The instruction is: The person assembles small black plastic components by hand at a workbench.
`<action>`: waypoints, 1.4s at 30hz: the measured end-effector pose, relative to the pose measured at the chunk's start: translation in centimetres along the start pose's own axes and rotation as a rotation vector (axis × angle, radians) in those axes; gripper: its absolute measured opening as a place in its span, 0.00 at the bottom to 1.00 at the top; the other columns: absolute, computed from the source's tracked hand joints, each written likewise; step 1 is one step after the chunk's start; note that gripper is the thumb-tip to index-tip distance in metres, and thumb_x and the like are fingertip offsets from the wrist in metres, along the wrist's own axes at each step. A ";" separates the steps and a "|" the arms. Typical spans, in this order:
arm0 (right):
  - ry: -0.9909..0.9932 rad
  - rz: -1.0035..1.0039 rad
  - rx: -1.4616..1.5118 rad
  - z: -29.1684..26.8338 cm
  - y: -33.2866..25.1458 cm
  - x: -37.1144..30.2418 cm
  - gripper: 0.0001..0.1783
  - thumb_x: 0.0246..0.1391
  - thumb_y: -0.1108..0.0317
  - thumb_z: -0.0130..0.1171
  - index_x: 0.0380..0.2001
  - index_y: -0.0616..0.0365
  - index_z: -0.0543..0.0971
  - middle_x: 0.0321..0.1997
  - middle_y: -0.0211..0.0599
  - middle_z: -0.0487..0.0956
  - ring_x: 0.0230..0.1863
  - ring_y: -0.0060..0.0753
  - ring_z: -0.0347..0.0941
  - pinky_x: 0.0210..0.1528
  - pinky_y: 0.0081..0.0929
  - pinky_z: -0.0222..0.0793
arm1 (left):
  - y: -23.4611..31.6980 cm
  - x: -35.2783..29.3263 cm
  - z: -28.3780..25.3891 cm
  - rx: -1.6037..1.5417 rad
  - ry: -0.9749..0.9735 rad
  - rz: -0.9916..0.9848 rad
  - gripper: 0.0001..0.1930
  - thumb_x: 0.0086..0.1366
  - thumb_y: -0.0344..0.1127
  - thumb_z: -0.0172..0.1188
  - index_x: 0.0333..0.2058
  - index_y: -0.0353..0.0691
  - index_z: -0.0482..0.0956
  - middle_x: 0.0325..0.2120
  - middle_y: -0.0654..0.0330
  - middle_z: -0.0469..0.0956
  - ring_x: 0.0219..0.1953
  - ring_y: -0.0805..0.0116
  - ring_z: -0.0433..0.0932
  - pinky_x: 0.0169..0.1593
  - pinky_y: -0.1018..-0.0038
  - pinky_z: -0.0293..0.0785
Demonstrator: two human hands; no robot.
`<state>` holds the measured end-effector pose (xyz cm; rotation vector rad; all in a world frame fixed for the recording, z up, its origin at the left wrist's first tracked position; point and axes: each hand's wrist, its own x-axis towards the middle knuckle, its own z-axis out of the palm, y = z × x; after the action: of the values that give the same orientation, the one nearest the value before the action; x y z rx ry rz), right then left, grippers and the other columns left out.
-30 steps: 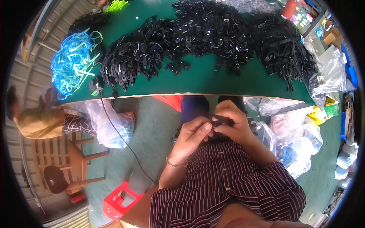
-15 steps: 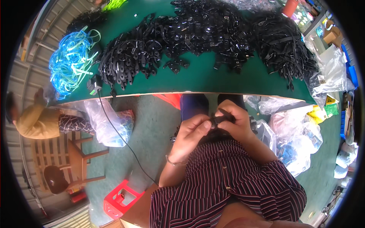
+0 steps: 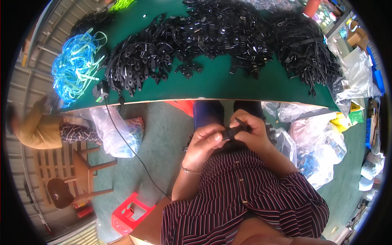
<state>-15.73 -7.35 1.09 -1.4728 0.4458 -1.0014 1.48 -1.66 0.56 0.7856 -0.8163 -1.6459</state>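
Observation:
My left hand and my right hand are together above my lap, in front of the table's near edge. Between them is a small black strap with a buckle. The left thumb and fingers pinch one end of it. My right fingers close round the other end, and a dark tip sticks up past them. Fine details of the buckle are too small to tell. On the green table beyond my hands lie heaps of black straps and shiny black buckle pieces.
A tangle of blue and pale green bands lies at the table's left, beside a black adapter with a hanging cable. Clear plastic bags stand at right. A red stool and a wooden chair are at left, near another person.
My left hand has shifted slightly down and left, and more of the black buckle shows between my hands. My right fingers have moved a little on the strap.

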 end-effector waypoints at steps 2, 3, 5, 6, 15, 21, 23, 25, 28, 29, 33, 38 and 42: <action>-0.021 -0.003 0.034 0.1 -0.1 0.0 0.11 0.45 0.77 0.57 0.35 0.63 0.72 0.37 0.34 0.70 0.38 0.22 0.67 0.41 0.18 0.62 | -0.9 0.2 -0.1 -0.167 -0.079 0.056 0.17 0.59 0.41 0.56 0.35 0.29 0.73 0.19 0.66 0.67 0.20 0.81 0.59 0.25 0.85 0.55; -0.019 0.009 0.070 0.2 0.0 0.0 0.11 0.45 0.77 0.57 0.35 0.63 0.72 0.37 0.34 0.70 0.38 0.22 0.67 0.41 0.18 0.62 | -1.2 0.3 -0.2 -0.166 -0.079 0.057 0.17 0.59 0.41 0.56 0.35 0.29 0.73 0.19 0.66 0.67 0.20 0.81 0.59 0.25 0.85 0.55; -0.016 0.021 0.105 0.6 -0.1 -0.1 0.11 0.46 0.77 0.56 0.35 0.64 0.72 0.37 0.34 0.69 0.38 0.22 0.67 0.41 0.18 0.62 | -1.8 0.4 -0.1 -0.281 -0.148 0.100 0.18 0.59 0.42 0.56 0.36 0.28 0.73 0.19 0.66 0.66 0.20 0.81 0.58 0.24 0.84 0.54; 0.029 0.047 0.111 1.0 -0.4 0.0 0.10 0.42 0.78 0.54 0.32 0.63 0.71 0.34 0.34 0.69 0.35 0.22 0.65 0.38 0.18 0.59 | -1.9 0.4 -0.1 -0.280 -0.150 0.101 0.18 0.59 0.42 0.56 0.36 0.28 0.73 0.19 0.66 0.66 0.20 0.81 0.58 0.24 0.84 0.54; 0.078 0.012 0.067 0.4 1.0 -0.5 0.11 0.45 0.79 0.54 0.35 0.62 0.70 0.37 0.32 0.69 0.39 0.21 0.66 0.42 0.18 0.61 | -0.2 0.0 0.9 -0.037 0.035 -0.023 0.19 0.58 0.44 0.56 0.35 0.29 0.72 0.17 0.66 0.66 0.20 0.80 0.59 0.28 0.79 0.59; 0.042 0.064 0.171 0.5 1.6 -0.7 0.11 0.45 0.77 0.55 0.35 0.61 0.70 0.36 0.31 0.69 0.38 0.20 0.65 0.41 0.17 0.60 | -1.2 0.0 0.0 -0.104 0.007 0.064 0.18 0.58 0.42 0.57 0.35 0.28 0.73 0.17 0.66 0.66 0.19 0.79 0.58 0.27 0.80 0.58; 0.022 0.072 0.209 0.7 1.7 -0.7 0.11 0.45 0.77 0.55 0.35 0.61 0.70 0.36 0.30 0.68 0.38 0.20 0.65 0.41 0.17 0.60 | -1.4 0.1 -0.3 -0.264 -0.128 0.107 0.15 0.59 0.38 0.56 0.37 0.30 0.73 0.22 0.66 0.69 0.21 0.82 0.59 0.25 0.85 0.54; 0.020 0.059 0.206 0.8 1.8 -0.7 0.10 0.45 0.78 0.54 0.34 0.61 0.70 0.36 0.30 0.68 0.38 0.20 0.65 0.41 0.17 0.60 | -1.5 0.1 -0.3 -0.266 -0.122 0.108 0.15 0.59 0.39 0.56 0.37 0.30 0.73 0.22 0.65 0.69 0.21 0.82 0.59 0.25 0.85 0.54; 0.071 0.070 0.172 1.0 1.1 -0.5 0.11 0.44 0.79 0.54 0.35 0.61 0.70 0.35 0.30 0.69 0.38 0.21 0.66 0.41 0.18 0.61 | -1.3 0.0 -0.2 -0.197 -0.063 0.097 0.17 0.59 0.41 0.57 0.36 0.29 0.73 0.20 0.65 0.68 0.19 0.81 0.59 0.25 0.83 0.56; 0.072 0.070 0.172 1.0 1.0 -0.5 0.11 0.44 0.79 0.54 0.35 0.61 0.70 0.35 0.30 0.69 0.38 0.21 0.66 0.41 0.18 0.61 | -1.2 0.0 -0.1 -0.128 -0.015 0.083 0.19 0.58 0.43 0.57 0.36 0.29 0.73 0.18 0.65 0.67 0.18 0.79 0.59 0.27 0.80 0.59; 0.100 -0.044 -0.063 0.8 0.7 -0.2 0.13 0.42 0.79 0.58 0.35 0.63 0.72 0.35 0.33 0.70 0.38 0.23 0.67 0.41 0.19 0.62 | -1.0 0.1 -0.2 -0.160 0.084 0.079 0.15 0.58 0.40 0.58 0.36 0.31 0.72 0.21 0.64 0.69 0.20 0.79 0.62 0.27 0.82 0.61; 0.123 -0.078 -0.252 1.2 0.5 0.2 0.12 0.41 0.77 0.59 0.33 0.64 0.73 0.33 0.36 0.70 0.34 0.28 0.67 0.38 0.22 0.61 | -1.0 0.3 0.1 -0.523 0.167 0.093 0.11 0.59 0.35 0.57 0.38 0.36 0.71 0.26 0.64 0.72 0.25 0.78 0.67 0.29 0.83 0.64; -0.048 -0.124 -0.349 1.0 0.3 0.6 0.12 0.39 0.76 0.61 0.33 0.63 0.75 0.32 0.40 0.73 0.35 0.35 0.69 0.38 0.25 0.64 | -0.6 0.7 0.6 -0.659 0.307 0.120 0.12 0.62 0.40 0.53 0.37 0.37 0.71 0.29 0.61 0.73 0.32 0.73 0.70 0.38 0.75 0.66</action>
<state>-14.57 -7.30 1.12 -1.8522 0.5182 -1.0185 0.54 -2.16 0.34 0.4845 -0.0797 -1.5026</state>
